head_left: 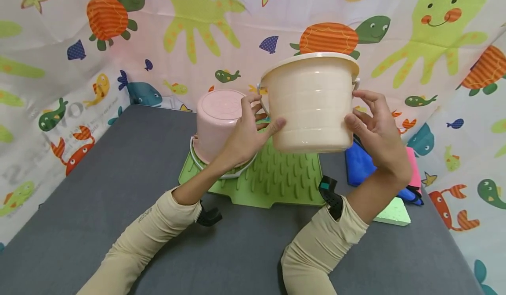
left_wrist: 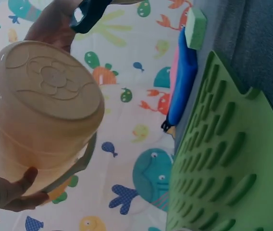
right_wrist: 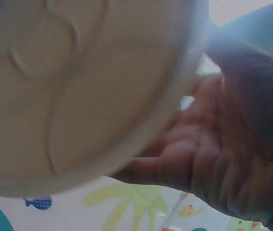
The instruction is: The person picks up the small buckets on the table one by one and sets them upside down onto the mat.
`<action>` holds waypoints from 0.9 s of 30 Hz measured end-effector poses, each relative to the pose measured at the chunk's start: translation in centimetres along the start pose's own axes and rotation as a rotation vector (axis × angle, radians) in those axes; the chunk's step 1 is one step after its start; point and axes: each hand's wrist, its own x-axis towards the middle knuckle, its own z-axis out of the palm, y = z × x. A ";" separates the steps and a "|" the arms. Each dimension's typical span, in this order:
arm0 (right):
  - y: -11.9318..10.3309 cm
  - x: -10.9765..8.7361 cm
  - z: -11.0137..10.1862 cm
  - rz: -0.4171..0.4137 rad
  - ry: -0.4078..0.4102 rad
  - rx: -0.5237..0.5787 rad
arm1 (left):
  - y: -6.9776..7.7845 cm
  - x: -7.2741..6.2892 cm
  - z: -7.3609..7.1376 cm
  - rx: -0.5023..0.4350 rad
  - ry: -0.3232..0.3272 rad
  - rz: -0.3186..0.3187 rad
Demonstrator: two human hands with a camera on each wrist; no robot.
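A cream bucket (head_left: 312, 106) is held upright in the air above the table, its rim at the top. My left hand (head_left: 253, 128) grips it from the left, thumb on its wall and fingers near the handle. On the opposite side my right hand (head_left: 375, 130) holds it with thumb and fingers. A flower relief marks the bucket's underside (left_wrist: 55, 79) in the left wrist view. In the right wrist view, that underside hides part of the fingers. Left of the cream bucket, a pink bucket (head_left: 215, 119) stands upside down, its white handle (head_left: 233, 175) lowered, partly behind my left hand.
A green drying mat (head_left: 276, 176) with raised ridges lies under the pink bucket on the grey table (head_left: 158, 154). To the right are a blue folded cloth (head_left: 357, 165), something pink (head_left: 413, 167) and a pale green sponge (head_left: 395, 212). A sea-animal curtain (head_left: 245, 18) encloses the back and sides.
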 end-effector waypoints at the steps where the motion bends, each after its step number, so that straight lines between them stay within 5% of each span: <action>1: 0.1 -0.1 -0.2 -0.003 -0.040 -0.003 | -0.1 0.1 0.0 0.012 0.010 -0.016; 6: 0.6 -0.5 -0.9 -0.095 -0.310 0.017 | -0.4 0.5 0.3 0.059 0.051 -0.067; 9: 0.7 -0.3 -1.2 -0.132 -0.386 -0.032 | -0.6 0.7 0.6 0.119 0.028 -0.054; 18: 0.7 -0.2 -1.3 0.025 -0.226 -0.273 | -1.6 1.5 0.2 0.064 -0.203 -0.015; 27: 1.8 1.6 -0.6 0.225 -0.117 -0.388 | -2.5 1.8 0.5 0.249 -0.198 -0.071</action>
